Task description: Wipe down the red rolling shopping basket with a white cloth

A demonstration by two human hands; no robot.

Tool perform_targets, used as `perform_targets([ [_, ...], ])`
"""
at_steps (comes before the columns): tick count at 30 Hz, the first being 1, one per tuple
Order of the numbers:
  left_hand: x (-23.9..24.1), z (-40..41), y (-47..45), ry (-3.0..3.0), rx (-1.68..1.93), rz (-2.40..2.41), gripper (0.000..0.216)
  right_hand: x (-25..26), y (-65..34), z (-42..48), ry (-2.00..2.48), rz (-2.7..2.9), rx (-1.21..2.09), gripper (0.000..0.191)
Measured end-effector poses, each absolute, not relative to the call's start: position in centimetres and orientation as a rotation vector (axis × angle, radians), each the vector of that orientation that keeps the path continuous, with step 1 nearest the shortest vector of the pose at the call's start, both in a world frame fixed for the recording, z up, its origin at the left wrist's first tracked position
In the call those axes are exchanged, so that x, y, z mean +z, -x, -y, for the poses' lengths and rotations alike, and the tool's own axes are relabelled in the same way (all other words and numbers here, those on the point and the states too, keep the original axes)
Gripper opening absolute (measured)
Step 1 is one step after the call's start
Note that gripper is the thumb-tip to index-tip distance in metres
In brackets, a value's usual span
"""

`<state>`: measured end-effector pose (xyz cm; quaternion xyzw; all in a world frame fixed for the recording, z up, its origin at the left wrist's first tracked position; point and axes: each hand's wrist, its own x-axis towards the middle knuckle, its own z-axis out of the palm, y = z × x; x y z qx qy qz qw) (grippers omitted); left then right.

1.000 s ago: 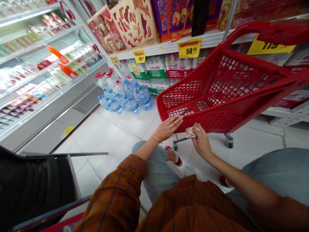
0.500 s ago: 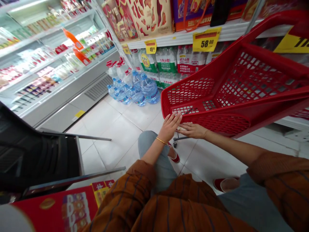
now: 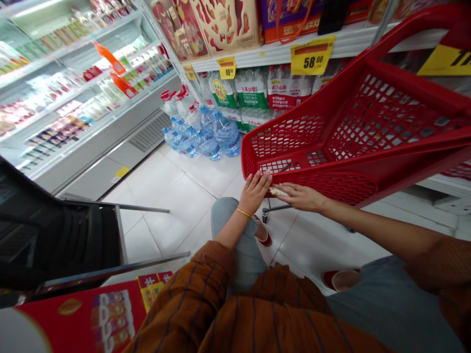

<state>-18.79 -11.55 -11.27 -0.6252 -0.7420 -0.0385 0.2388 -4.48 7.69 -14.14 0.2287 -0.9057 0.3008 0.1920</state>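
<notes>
A red plastic shopping cart [image 3: 353, 169] with perforated sides stands in front of me, tilted across the view. My left hand [image 3: 255, 191], with a gold bracelet at the wrist, rests on the cart's near front corner, fingers stretched out. Just right of it, my right hand [image 3: 303, 197] presses a small crumpled white cloth or tissue [image 3: 279, 191] against the outside of the cart's near wall. Its fingers lie over the white piece and partly hide it. The visible part of the basket holds nothing I can make out.
Large blue-capped water bottles [image 3: 224, 132] stand on the tiled floor [image 3: 195, 186] beyond the cart. Shelves with packed bottles [image 3: 252, 90] and yellow price tags [image 3: 312, 58] run behind it. A refrigerated display [image 3: 110, 147] is at left, a black object with metal bars [image 3: 62, 235] nearer.
My right hand has slid slightly right along the cart wall with the white piece, which now shows more. My left hand stays on the corner. The view has shifted slightly.
</notes>
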Motion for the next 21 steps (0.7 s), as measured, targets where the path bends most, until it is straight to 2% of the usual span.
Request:
perform_targets([
  [7,-10.8,11.6,18.7,1.735,-0.280,1.968,0.062,-11.9,1.5,-8.1,-0.433,2.587,0.738,0.050],
  [12,-10.8,11.7,18.1,1.693,-0.379,1.952,0.062,-10.5,1.2,-7.0,-0.464,2.636,0.828,0.038],
  [21,-10.8,11.5,16.6,1.619,-0.467,2.019,0.058,-13.7,5.2,-7.9,-0.655,2.598,0.869,0.044],
])
